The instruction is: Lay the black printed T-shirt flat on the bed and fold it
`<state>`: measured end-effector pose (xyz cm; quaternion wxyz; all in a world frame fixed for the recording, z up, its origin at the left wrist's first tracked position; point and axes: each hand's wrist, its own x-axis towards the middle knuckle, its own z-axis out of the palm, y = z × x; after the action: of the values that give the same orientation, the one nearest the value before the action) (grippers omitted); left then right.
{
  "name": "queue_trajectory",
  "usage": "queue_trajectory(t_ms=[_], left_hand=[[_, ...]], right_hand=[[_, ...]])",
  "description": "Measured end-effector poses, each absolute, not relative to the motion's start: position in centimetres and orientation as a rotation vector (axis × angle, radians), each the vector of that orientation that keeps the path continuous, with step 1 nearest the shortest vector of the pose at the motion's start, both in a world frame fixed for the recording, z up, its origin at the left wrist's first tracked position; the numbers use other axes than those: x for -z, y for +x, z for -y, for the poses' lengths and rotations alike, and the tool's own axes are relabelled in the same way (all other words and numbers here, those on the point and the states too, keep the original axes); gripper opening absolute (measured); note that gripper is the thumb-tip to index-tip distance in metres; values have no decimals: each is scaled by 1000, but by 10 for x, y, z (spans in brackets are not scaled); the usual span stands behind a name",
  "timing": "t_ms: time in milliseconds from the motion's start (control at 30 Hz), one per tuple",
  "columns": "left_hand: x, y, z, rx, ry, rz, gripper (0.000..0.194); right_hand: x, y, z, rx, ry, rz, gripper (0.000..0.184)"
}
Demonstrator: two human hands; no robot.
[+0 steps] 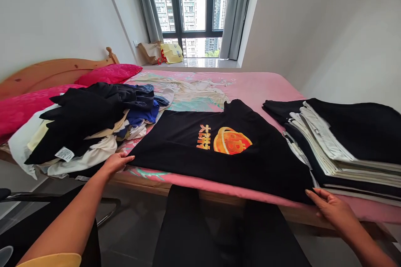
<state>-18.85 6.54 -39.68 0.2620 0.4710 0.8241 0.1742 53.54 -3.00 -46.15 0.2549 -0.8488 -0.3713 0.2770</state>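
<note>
A black T-shirt (181, 142) with an orange and red print lies spread sideways along the near edge of the bed, its neck and one sleeve toward the right. My left hand (116, 162) pinches its near left corner, at the hem. At the near right corner, my right hand (333, 206) grips the cloth between thumb and fingers. The shirt looks flat, with slight creases, and its front edge runs fairly straight between my hands.
A loose heap of clothes (90, 112) sits on the left, by the pink pillows (108, 74). To the right rises a stack of folded clothes (341, 146). The bed (260, 83) reaches to the window sill, where paper bags (172, 53) stand. A chair (109, 206) is low at left.
</note>
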Motion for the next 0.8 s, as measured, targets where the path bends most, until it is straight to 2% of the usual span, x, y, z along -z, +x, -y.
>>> queue_trajectory(t_ms=[100,200,367,467,567,667,800], left_hand=[[395,-179,-69,-230,1417,-2440,37],[390,-154,-77,-243,1843,-2589,42],[387,-107,-103,-244,2469,-2133,42],[393,-94,-122,-50,2460,-2112,54],[403,-91,-136,109,2281,-2315,57],[415,-78,-137,2,2345,-2423,52],[435,-36,-108,-263,2653,-2040,49]], right_hand=[[469,541,32,-947,-2179,868,36],[473,544,31,-975,-2167,815,39],[465,539,33,-960,-2142,832,43],[454,534,35,-940,-2064,835,48],[443,531,37,-997,-1935,885,54],[435,528,37,-1066,-1846,915,61],[428,523,31,-1147,-1818,975,64]])
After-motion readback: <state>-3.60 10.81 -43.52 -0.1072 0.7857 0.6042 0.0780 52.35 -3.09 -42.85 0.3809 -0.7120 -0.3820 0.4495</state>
